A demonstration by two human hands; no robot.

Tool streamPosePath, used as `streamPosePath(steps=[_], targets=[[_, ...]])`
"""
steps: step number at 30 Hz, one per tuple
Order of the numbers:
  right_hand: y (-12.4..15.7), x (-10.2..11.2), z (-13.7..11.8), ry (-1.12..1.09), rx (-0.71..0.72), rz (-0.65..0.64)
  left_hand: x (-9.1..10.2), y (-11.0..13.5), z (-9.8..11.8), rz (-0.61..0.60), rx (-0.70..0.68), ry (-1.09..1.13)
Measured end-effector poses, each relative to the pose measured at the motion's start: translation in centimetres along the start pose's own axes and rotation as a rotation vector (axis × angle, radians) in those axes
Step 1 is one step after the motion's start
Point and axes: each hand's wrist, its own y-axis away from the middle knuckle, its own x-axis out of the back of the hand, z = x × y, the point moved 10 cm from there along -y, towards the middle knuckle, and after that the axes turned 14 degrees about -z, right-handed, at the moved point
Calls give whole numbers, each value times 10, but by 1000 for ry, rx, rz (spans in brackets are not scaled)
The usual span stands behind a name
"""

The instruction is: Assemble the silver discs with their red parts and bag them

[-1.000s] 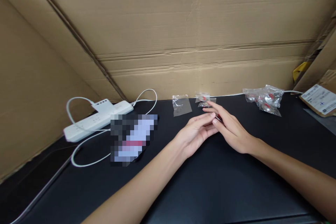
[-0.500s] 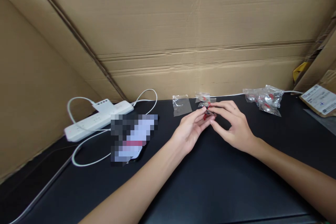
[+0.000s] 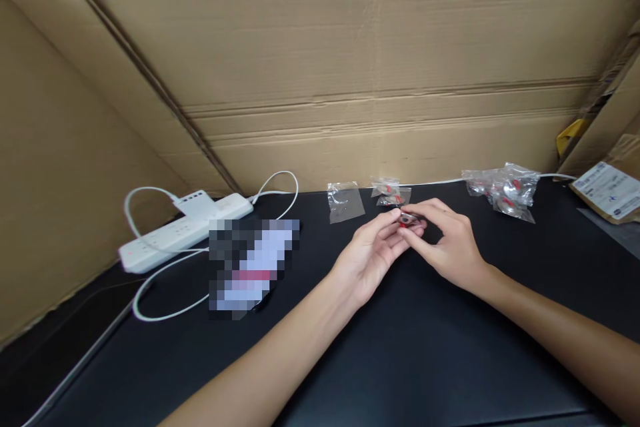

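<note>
Item: small silver-and-red piece (image 3: 410, 218), right of frame centre. I log it between left hand (image 3: 369, 255) and right hand (image 3: 453, 247), fingertips of both gripping it.

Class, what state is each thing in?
Bare left hand: holding
Bare right hand: pinching
Small silver-and-red object: held
Single clear plastic bag: lying flat
Middle clear plastic bags: filled
Heaped clear plastic bags: filled
Long white plastic power strip: white adapter seated atop
Pixelated thing: state hidden
Brown labelled packet: closure unclear
</note>
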Motion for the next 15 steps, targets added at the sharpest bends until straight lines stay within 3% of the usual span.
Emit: streamPosePath(steps=[7, 15], targets=[[-1, 0, -2, -27, 14, -20, -1, 1, -6, 12, 43, 106], [-3, -7, 6, 1, -8, -140, 6, 2, -9, 36, 149, -17]])
